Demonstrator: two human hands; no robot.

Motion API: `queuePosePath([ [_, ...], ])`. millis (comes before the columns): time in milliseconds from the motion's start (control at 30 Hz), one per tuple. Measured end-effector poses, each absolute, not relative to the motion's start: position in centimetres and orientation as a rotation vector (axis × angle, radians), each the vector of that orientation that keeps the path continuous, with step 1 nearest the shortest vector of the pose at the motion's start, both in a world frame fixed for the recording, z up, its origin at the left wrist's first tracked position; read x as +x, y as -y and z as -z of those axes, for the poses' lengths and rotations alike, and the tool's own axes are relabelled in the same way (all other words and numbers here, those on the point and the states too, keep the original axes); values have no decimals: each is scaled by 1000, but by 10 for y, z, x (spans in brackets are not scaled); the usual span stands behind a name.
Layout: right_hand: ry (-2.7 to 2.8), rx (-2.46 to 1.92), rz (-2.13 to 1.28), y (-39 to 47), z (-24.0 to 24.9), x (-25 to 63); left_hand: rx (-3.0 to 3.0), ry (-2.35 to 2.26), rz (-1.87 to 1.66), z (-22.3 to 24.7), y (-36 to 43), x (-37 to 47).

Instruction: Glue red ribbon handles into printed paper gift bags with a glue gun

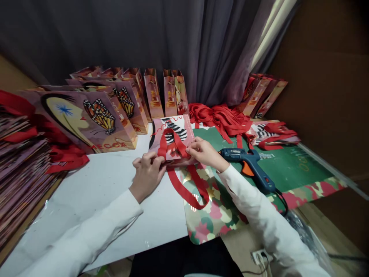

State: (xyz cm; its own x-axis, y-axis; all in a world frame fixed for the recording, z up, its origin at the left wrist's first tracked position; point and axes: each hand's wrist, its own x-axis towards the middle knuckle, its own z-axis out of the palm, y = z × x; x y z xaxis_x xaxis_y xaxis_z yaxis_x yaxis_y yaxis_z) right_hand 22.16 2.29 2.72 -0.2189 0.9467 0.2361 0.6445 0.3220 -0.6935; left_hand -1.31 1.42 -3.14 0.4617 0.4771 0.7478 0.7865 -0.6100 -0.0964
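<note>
A flat paper gift bag [186, 132] with a zebra-stripe print lies in front of me on the work surface. On it rests a looped red ribbon handle [163, 144], and a second red ribbon loop [184, 197] hangs from the near edge toward me. My left hand [147, 173] is closed, its curled fingers at the bag's near left edge and the left ribbon end. With thumb and fingers pinched, my right hand [207, 154] grips the right end of the upper ribbon. What lies under the fingertips is partly hidden.
A blue glue gun [250, 161] with an orange trigger lies right of my right hand. Behind are a pile of red ribbons [221, 117] and several standing bags [83, 119]. Flat bags [23, 184] are stacked at left; another bag [268, 132] lies on the green board [300, 165].
</note>
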Motion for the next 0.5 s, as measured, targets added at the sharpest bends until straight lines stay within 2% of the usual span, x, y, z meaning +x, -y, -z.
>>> queuePosePath([
  [133,1890,-1449,-715,-27,-17,223,-2268,807,888,29,-7,-13],
  [267,1884,-1432,-746,-28,-14,226,-2547,507,718,25,5,2],
  [500,1917,-1393,-695,-30,-18,229,-2906,1208,371,35,5,26],
])
